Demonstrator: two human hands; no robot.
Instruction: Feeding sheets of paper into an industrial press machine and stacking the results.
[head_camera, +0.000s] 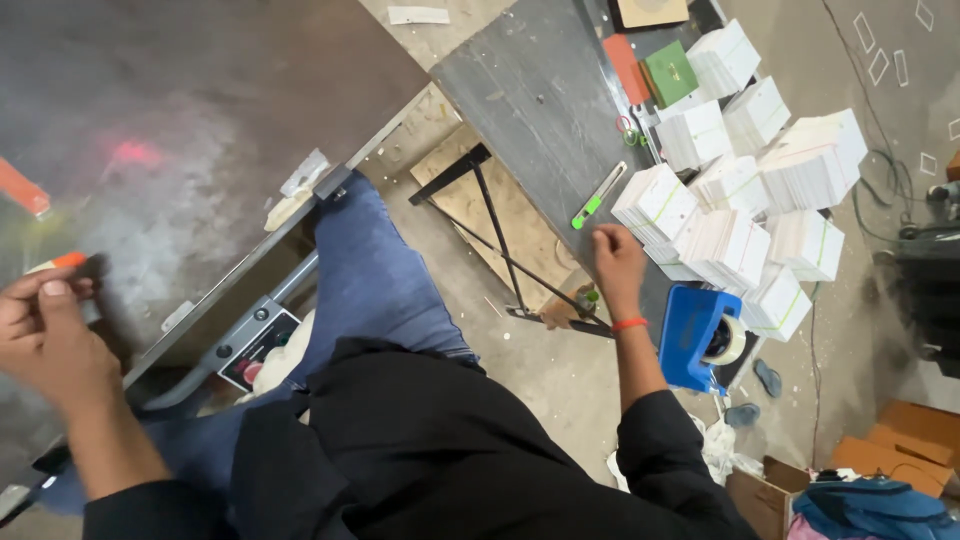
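Observation:
My left hand (45, 335) is at the left edge over a grey metal machine table (180, 120), fingers curled around a small object with an orange tip (68, 260). My right hand (618, 262) reaches to the side table (530, 90) on the right, fingers bent down on its dark top near the edge, beside several banded stacks of white cards (745, 190). A green and white utility knife (598, 196) lies just beyond that hand. A red band sits on the right wrist.
A blue tape dispenser (700, 338) stands at the side table's near end. Red and green pads (650, 68) lie at its far end. A wooden board and black metal frame (495, 225) sit on the floor between the tables. Cardboard boxes (900, 440) are at lower right.

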